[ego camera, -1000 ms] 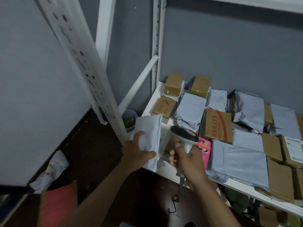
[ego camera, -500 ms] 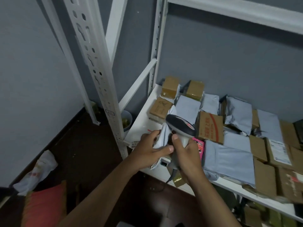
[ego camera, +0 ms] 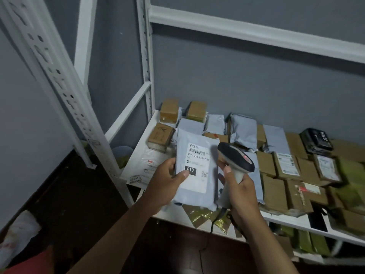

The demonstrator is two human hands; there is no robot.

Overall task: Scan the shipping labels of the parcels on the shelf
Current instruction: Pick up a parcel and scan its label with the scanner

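Head view puts the step in hand as scanning the grey poly mailer (ego camera: 195, 171), held up just in front of the white shelf (ego camera: 138, 155), above its near edge, with the shipping label (ego camera: 198, 167) facing the camera. To do it well, my judgement is that the label should stay flat and unwrinkled, the thumb should slide clear of the printed area, and the scanner's window should be turned down toward the barcode (ego camera: 197, 150) near the label's top, since the head now seems to point past the mailer's right edge instead of at the code. Starting at the left, the left hand (ego camera: 167, 182) comes up from the lower left with the forearm angled toward the shelf; its grip is closed on the mailer's left edge, fingers hidden behind, thumb lying across the front and touching the label beside the black "010" box. Just beside the mailer on the right, the right hand (ego camera: 240, 191) is wrapped round the handle of the handheld barcode scanner (ego camera: 235, 161), held nearly upright, with the dark head tilted up and leftward and its cable (ego camera: 214, 220) hanging below. Further right, cardboard boxes (ego camera: 273, 191) and more grey mailers (ego camera: 244, 130) lie packed together on the shelf, a few showing labels.
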